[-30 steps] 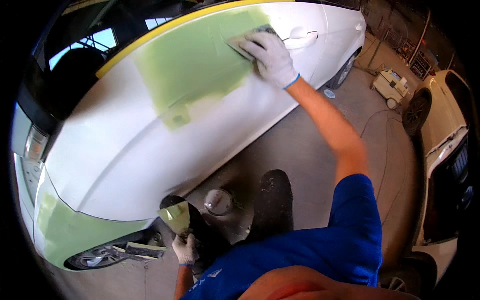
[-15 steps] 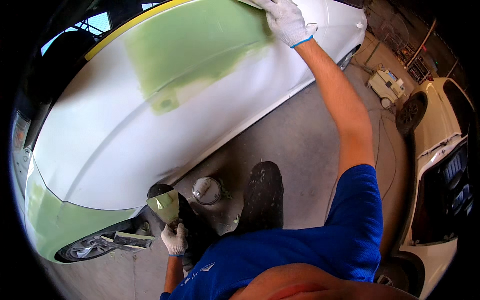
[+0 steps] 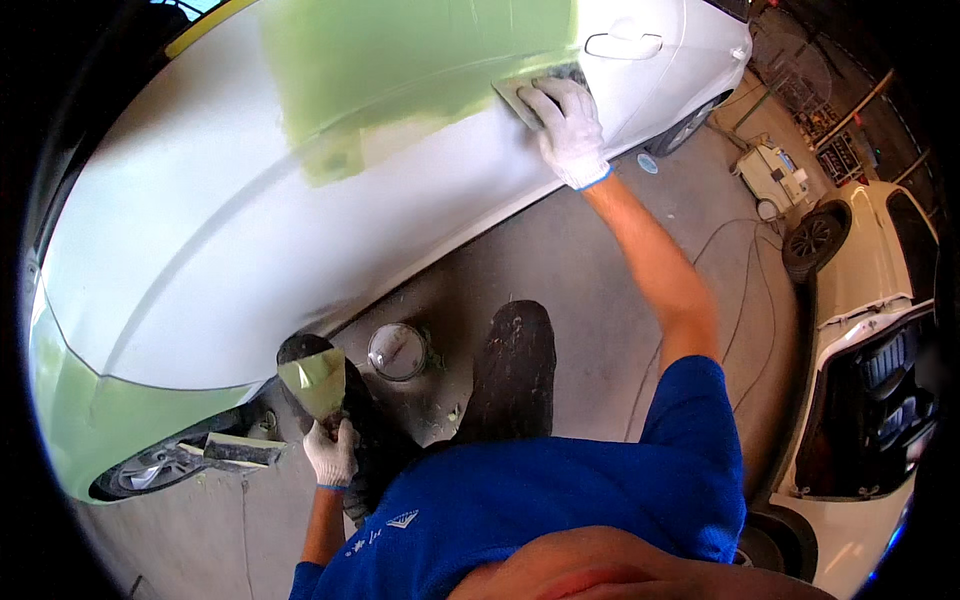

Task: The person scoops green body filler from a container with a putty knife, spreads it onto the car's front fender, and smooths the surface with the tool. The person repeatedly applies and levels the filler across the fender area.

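My right hand [image 3: 574, 132], in a white knit glove, is closed on a flat putty spreader [image 3: 517, 102]. Its blade lies against the white car's side panel [image 3: 220, 190], along the lower edge of a large light green filler patch [image 3: 400, 60]. The door handle [image 3: 624, 45] is just above and to the right of that hand. Low on the left, my gloved left hand [image 3: 331, 453] grips a wide putty knife [image 3: 325, 398] by its handle, blade up. A lump of pale green filler [image 3: 312, 370] sits on this blade.
An open round tin [image 3: 397, 352] stands on the floor before my legs. A long dark block [image 3: 242, 451] lies by the front wheel [image 3: 150, 472]. At right are a wheeled machine [image 3: 770, 175], loose cables [image 3: 748, 290] and another light car [image 3: 850, 270].
My right hand has come down from the panel's upper edge to below the door handle, bringing the spreader along. The left hand keeps its grip on the putty knife. The whole view has shifted somewhat.
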{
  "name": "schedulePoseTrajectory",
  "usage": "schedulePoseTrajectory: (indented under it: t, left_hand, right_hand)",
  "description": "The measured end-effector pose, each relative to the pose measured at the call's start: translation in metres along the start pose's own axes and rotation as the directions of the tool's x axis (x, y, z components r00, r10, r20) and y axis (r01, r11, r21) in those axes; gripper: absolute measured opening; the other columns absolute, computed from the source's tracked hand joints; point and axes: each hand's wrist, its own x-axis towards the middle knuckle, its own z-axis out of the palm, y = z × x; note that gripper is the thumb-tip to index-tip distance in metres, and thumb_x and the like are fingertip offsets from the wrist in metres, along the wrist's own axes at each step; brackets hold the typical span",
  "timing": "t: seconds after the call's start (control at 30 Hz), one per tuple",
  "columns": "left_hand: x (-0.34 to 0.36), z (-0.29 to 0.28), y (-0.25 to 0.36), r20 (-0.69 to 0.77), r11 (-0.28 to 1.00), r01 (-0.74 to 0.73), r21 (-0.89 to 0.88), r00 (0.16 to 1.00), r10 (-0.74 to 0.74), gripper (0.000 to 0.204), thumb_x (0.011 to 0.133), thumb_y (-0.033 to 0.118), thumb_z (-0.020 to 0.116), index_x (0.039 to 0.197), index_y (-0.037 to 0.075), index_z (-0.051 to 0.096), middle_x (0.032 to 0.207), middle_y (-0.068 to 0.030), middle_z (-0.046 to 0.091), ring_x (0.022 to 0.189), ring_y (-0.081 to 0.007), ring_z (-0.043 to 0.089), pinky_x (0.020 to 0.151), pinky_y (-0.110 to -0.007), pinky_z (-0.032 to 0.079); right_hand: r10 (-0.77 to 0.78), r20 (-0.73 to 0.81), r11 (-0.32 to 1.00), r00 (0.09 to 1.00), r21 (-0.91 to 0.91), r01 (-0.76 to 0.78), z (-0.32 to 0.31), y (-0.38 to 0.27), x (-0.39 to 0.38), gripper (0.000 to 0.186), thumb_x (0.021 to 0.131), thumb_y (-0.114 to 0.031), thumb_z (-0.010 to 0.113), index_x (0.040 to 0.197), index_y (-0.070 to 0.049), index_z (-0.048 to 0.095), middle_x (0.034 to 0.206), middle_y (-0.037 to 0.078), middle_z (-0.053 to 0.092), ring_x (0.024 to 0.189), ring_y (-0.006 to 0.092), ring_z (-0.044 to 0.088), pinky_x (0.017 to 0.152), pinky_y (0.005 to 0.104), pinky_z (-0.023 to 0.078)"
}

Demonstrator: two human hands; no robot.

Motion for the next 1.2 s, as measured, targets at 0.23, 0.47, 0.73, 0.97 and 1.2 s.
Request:
schedulePoseTrajectory:
  t: [0.23, 0.47, 0.73, 0.97, 1.2]
  left_hand:
    - [0.026, 0.027, 0.084, 0.037, 0.957, -0.088, -0.276, 0.994, 0.102, 0.026, 0.093, 0.013, 0.064, 0.114, -0.002, 0.060, 0.085, -0.0048, 0.066, 0.065, -0.0088, 0.058, 0.057, -0.026, 0.049]
    - [0.078, 0.097, 0.156, -0.143, 0.604, -0.751, 0.266, 0.589, 0.795, 0.071, 0.074, -0.004, 0.063, 0.142, 0.013, 0.050, 0.092, -0.0135, 0.053, 0.077, -0.0301, 0.060, 0.069, -0.038, 0.053]
    - [0.035, 0.119, 0.105, 0.450, 0.787, -0.539, 0.300, 0.807, 0.382, 0.066, 0.088, 0.005, 0.056, 0.149, 0.017, 0.036, 0.106, -0.0246, 0.053, 0.092, -0.0435, 0.061, 0.079, -0.048, 0.052]
    - [0.010, 0.033, 0.034, 0.280, 0.963, -0.061, -0.263, 0.950, 0.136, 0.049, 0.088, 0.008, 0.064, 0.133, -0.001, 0.050, 0.122, -0.0144, 0.063, 0.109, -0.0201, 0.060, 0.092, -0.033, 0.048]
    - [0.005, -0.014, 0.014, 0.273, 0.936, 0.241, -0.256, 0.947, -0.169, 0.027, 0.089, 0.011, 0.065, 0.112, 0.000, 0.057, 0.082, -0.0012, 0.059, 0.062, -0.0094, 0.054, 0.056, -0.025, 0.047]
  right_hand:
    - [0.761, 0.328, 0.248, 0.560, 0.651, -0.718, -0.057, -0.107, -0.024, 0.030, 0.089, -0.003, 0.053, 0.118, 0.003, 0.060, 0.104, 0.012, 0.065, 0.095, 0.0211, 0.063, 0.087, 0.0320, 0.051]
    - [0.265, 0.920, -0.838, 0.289, 0.368, -0.404, -0.085, -0.208, -0.031, 0.029, 0.081, -0.001, 0.057, 0.109, 0.005, 0.061, 0.094, 0.011, 0.065, 0.085, 0.0210, 0.065, 0.081, 0.0358, 0.056]
    - [0.463, 0.795, -0.666, 0.392, 0.604, -0.438, -0.114, -0.174, 0.010, 0.034, 0.084, -0.004, 0.058, 0.118, 0.003, 0.059, 0.107, 0.009, 0.065, 0.095, 0.0188, 0.063, 0.085, 0.0324, 0.054]
    - [0.023, -0.097, 0.992, 0.995, 0.128, -0.011, -0.077, -0.041, 0.144, 0.038, 0.085, -0.006, 0.057, 0.120, -0.015, 0.066, 0.101, 0.015, 0.062, 0.093, 0.0340, 0.060, 0.082, 0.0434, 0.051]
    - [-0.094, -0.037, 0.995, 0.995, 0.042, 0.096, -0.036, -0.029, 0.185, 0.041, 0.081, -0.005, 0.058, 0.120, -0.017, 0.067, 0.103, 0.014, 0.062, 0.096, 0.0342, 0.059, 0.083, 0.0433, 0.050]
